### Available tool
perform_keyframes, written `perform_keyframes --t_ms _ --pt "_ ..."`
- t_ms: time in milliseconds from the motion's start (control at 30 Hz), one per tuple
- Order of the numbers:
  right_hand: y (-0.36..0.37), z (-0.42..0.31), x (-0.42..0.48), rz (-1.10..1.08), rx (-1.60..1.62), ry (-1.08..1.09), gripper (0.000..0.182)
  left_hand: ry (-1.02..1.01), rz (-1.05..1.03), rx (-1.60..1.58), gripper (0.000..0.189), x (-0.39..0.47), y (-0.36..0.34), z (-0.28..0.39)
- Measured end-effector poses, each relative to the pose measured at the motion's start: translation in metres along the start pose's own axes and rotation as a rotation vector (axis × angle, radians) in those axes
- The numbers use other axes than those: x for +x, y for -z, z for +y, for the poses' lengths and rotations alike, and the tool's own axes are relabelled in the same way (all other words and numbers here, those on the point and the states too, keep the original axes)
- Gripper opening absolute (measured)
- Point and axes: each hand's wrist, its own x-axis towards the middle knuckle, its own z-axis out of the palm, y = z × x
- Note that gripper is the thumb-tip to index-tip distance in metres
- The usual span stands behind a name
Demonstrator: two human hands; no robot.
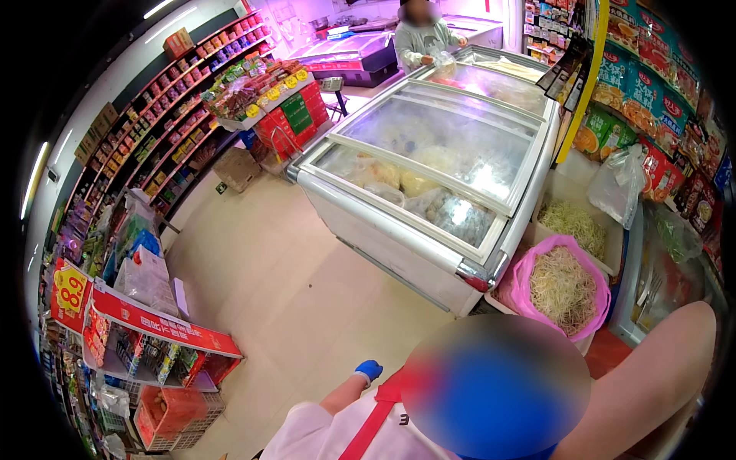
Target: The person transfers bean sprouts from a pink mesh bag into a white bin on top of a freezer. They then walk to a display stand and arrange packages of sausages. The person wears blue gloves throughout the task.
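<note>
My left hand (pixel 369 370), in a blue glove, hangs low above the tiled floor beside my pale pink shirt (pixel 310 431). Its fingers look curled, with nothing visible in them. My right forearm (pixel 638 385) is bent up close to the camera. A large blurred patch covers most of my blue-gloved right hand (pixel 494 402), so its fingers are hidden. Just beyond it, a pink plastic bag (pixel 520 276) stands full of bean sprouts (pixel 563 287). Ahead stretches a white chest freezer (pixel 391 247) with sliding glass lids (pixel 437 144); bagged frozen food shows through the frosted glass.
A person (pixel 422 43) stands at the freezer's far end with a hand near a clear bag (pixel 444 64). Packet racks (pixel 627 75) rise at right. A red-edged display shelf (pixel 167 319) and orange crate (pixel 167 411) stand at left. Beige floor (pixel 276 276) runs between.
</note>
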Motion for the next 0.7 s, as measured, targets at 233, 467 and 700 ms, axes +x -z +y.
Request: perform_keyframes --t_ms 233,467,700 --pt "-0.002 -0.007 0.006 0.037 0.004 0.007 0.028 0.05 -0.033 -0.082 0.035 -0.004 -0.009 -0.007" --pt "-0.002 -0.016 -0.002 -0.002 0.001 0.026 0.028 0.076 -0.03 -0.026 0.035 -0.027 -0.013 -0.03" --pt "0.001 -0.027 0.046 0.079 0.04 0.109 0.027 0.107 0.013 -0.004 0.035 -0.009 -0.039 -0.066"
